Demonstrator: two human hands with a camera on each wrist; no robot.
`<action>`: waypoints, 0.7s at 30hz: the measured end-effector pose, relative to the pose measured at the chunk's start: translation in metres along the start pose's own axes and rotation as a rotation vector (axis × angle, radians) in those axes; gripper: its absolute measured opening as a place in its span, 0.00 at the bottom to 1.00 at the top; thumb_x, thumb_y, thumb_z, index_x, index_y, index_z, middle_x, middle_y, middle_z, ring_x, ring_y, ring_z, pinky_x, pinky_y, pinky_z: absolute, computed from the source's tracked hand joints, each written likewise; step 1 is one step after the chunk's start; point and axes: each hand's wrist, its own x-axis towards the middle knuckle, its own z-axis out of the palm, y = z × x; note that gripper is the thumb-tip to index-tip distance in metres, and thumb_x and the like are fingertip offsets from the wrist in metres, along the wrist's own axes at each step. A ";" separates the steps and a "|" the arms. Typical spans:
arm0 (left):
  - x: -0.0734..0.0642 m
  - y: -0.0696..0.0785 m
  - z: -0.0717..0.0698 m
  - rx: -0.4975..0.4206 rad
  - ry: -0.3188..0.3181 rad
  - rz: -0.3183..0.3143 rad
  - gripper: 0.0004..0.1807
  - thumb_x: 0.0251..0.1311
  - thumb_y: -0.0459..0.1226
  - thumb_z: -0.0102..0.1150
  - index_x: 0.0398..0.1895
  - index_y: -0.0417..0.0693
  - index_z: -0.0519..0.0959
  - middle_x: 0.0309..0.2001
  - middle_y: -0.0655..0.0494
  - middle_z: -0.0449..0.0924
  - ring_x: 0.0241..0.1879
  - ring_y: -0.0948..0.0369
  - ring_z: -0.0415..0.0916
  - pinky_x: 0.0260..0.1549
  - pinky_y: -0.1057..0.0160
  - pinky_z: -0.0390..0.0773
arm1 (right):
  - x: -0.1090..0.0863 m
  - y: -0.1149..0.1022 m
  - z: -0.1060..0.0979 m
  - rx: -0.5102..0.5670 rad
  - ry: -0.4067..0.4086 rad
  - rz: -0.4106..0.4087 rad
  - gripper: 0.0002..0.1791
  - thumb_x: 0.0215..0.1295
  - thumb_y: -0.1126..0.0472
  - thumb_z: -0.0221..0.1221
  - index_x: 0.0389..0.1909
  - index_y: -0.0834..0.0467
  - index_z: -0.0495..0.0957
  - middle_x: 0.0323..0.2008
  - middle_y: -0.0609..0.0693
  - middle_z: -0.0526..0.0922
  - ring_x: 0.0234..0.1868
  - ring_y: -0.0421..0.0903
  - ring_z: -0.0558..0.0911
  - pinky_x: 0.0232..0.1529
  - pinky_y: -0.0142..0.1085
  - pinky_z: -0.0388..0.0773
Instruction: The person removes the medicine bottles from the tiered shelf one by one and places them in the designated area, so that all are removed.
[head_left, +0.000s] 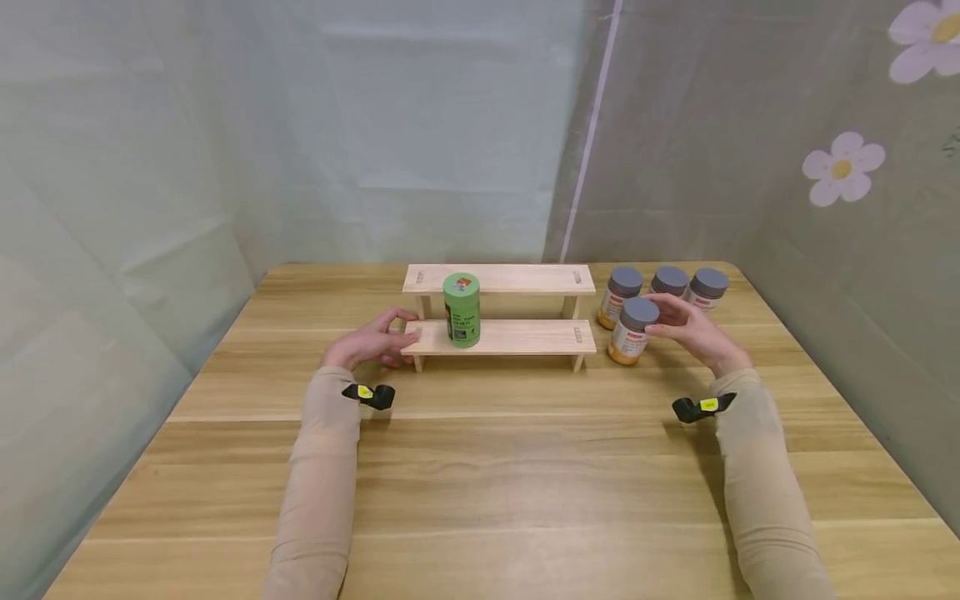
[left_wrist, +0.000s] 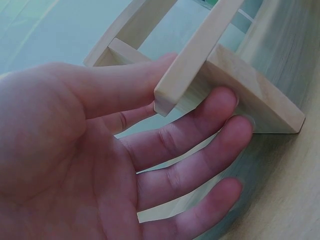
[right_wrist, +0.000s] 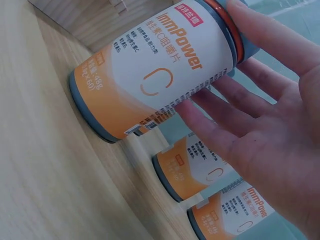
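A two-step wooden shelf (head_left: 525, 337) stands toward the back of the table. My left hand (head_left: 371, 340) grips the left end of its lower board, thumb over the board and fingers beneath, as the left wrist view shows. On that lower step stands a green canister (head_left: 462, 312), left of the middle. To the shelf's right, my right hand (head_left: 693, 333) holds a vitamin C bottle (head_left: 630, 340) near its grey lid, thumb on one side and fingers on the other. The bottle's orange and white label (right_wrist: 155, 65) faces the right wrist camera, and it tilts in that view.
Behind the held bottle are several matching bottles, one at the left (head_left: 618, 298), one in the middle (head_left: 670, 280) and another at the right (head_left: 707, 287). The wooden table (head_left: 525, 492) ends at the back against a hanging curtain (head_left: 450, 133).
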 end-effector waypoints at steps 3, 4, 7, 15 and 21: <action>0.001 0.000 0.000 0.004 0.004 -0.001 0.29 0.72 0.44 0.49 0.69 0.46 0.52 0.55 0.32 0.76 0.38 0.57 0.82 0.39 0.63 0.77 | -0.001 -0.003 0.001 0.015 0.007 -0.021 0.27 0.68 0.64 0.57 0.66 0.57 0.62 0.52 0.29 0.74 0.53 0.25 0.75 0.50 0.21 0.72; 0.001 0.000 0.000 0.004 0.005 -0.003 0.29 0.72 0.44 0.49 0.69 0.46 0.52 0.56 0.31 0.75 0.38 0.57 0.82 0.40 0.63 0.77 | -0.001 -0.004 0.001 0.018 0.011 -0.026 0.28 0.68 0.64 0.57 0.67 0.58 0.62 0.52 0.29 0.74 0.53 0.25 0.74 0.50 0.21 0.71; 0.001 -0.001 -0.001 0.006 0.009 -0.009 0.30 0.72 0.45 0.49 0.69 0.46 0.51 0.59 0.29 0.73 0.40 0.55 0.83 0.41 0.63 0.77 | -0.002 -0.007 0.001 0.029 0.014 -0.030 0.28 0.68 0.63 0.58 0.67 0.59 0.62 0.53 0.31 0.74 0.53 0.27 0.75 0.50 0.21 0.72; 0.003 -0.001 -0.002 0.005 0.002 -0.015 0.31 0.71 0.46 0.50 0.70 0.47 0.51 0.61 0.29 0.71 0.43 0.53 0.83 0.45 0.60 0.78 | -0.002 -0.010 -0.001 0.132 0.005 -0.131 0.26 0.68 0.69 0.55 0.66 0.59 0.65 0.55 0.34 0.77 0.57 0.28 0.74 0.53 0.21 0.70; 0.002 -0.001 0.000 -0.009 -0.006 -0.017 0.31 0.71 0.45 0.49 0.70 0.48 0.51 0.63 0.29 0.68 0.44 0.53 0.82 0.49 0.57 0.78 | -0.004 -0.014 0.000 0.227 -0.013 -0.210 0.25 0.68 0.72 0.54 0.65 0.66 0.64 0.56 0.41 0.80 0.57 0.32 0.77 0.52 0.24 0.73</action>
